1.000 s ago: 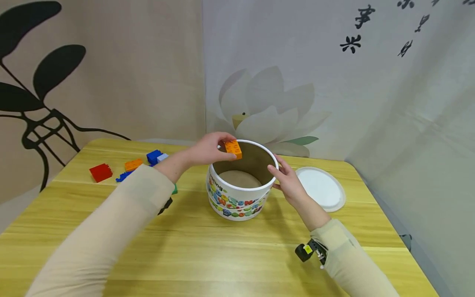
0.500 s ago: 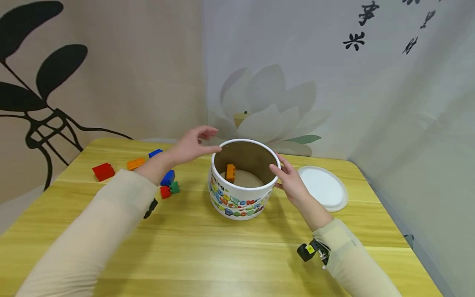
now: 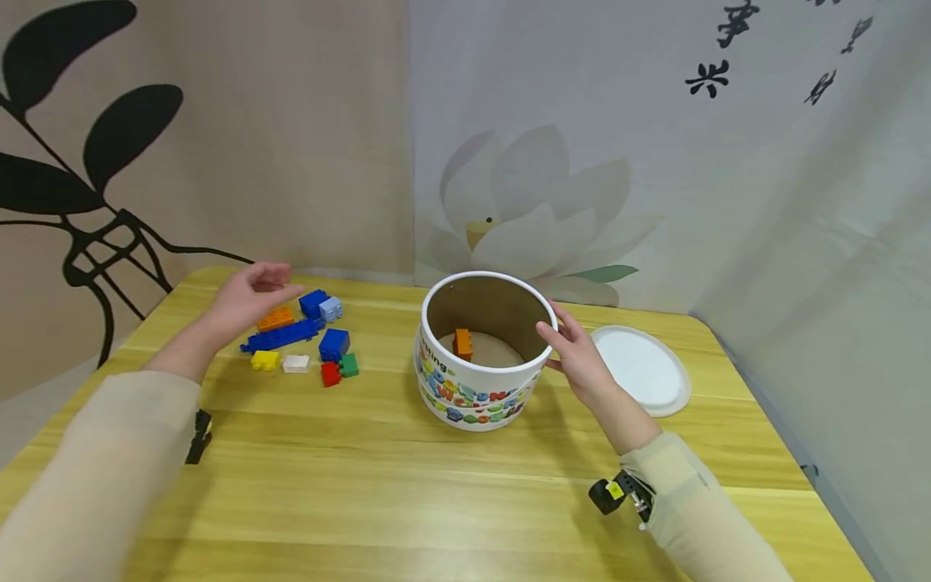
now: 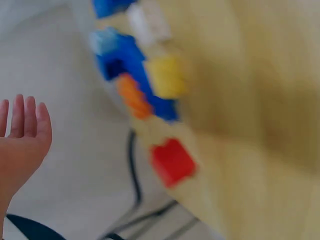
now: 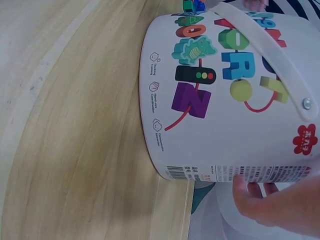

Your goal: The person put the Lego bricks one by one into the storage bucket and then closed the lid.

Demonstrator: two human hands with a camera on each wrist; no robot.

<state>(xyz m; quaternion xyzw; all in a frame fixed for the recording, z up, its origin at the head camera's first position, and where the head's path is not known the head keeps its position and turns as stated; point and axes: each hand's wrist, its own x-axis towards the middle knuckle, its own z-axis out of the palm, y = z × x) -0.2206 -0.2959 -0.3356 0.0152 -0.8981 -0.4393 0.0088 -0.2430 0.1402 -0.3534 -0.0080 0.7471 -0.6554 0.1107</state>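
My left hand [image 3: 247, 303] holds nothing and hovers at the left of the table, overlapping an orange block [image 3: 276, 318] in the head view. Around it lie a long blue piece [image 3: 284, 334], a yellow block [image 3: 266, 360] and a white block [image 3: 296, 364]. A red block [image 4: 172, 162], hidden behind the hand and arm in the head view, shows in the left wrist view. With thumb over the rim and fingers outside, my right hand [image 3: 578, 356] grips a white printed bucket [image 3: 473, 392]. One orange block [image 3: 462, 344] rests inside on the bucket's floor.
Blue blocks [image 3: 334, 344], a light blue block [image 3: 330, 309], a small red block [image 3: 330, 374] and a green block [image 3: 349, 365] lie left of the bucket. A white lid [image 3: 643, 368] lies to its right. A fabric backdrop [image 3: 327, 162] hangs behind the table [image 3: 436, 501].
My left hand let go of the orange block, which dropped into the bucket, then moved left to the loose blocks. My right hand has stayed on the rim.
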